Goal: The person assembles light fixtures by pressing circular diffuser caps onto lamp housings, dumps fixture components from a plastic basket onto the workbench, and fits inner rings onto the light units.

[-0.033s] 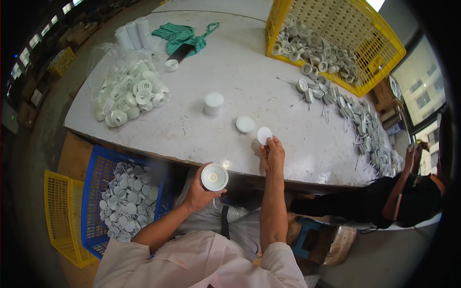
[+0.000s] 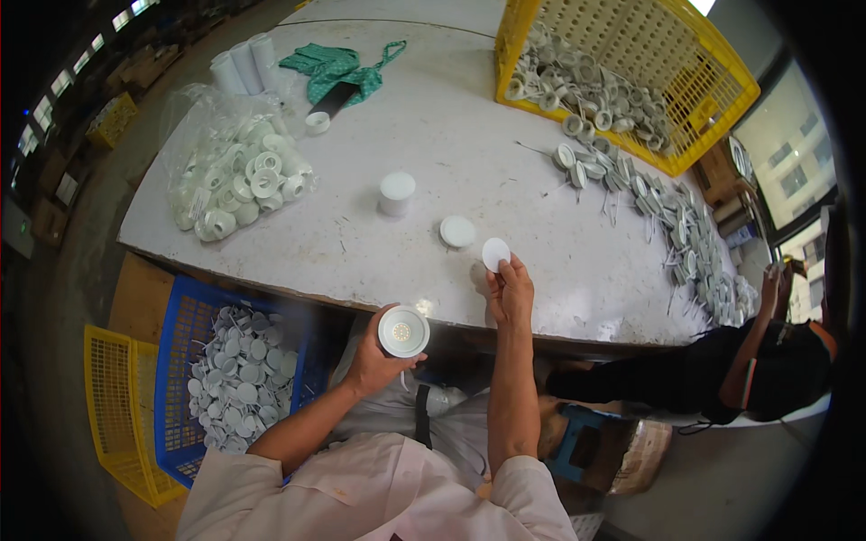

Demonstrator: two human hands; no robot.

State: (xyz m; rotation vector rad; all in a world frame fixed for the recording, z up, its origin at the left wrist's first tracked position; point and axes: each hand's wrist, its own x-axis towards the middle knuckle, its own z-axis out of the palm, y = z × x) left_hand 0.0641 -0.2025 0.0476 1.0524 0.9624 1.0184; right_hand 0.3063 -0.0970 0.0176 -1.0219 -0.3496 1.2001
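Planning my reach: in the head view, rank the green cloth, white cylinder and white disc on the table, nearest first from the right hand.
1. White disc, just left and beyond the right hand.
2. White cylinder, farther left.
3. Green cloth, toward the far side.

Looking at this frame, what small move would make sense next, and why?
Probably bring the white disc over to the round white fitting: the right hand pinches the disc by its edge, apart from the fitting, while the left hand holds the fitting with its face uncovered, yellowish dots showing inside.
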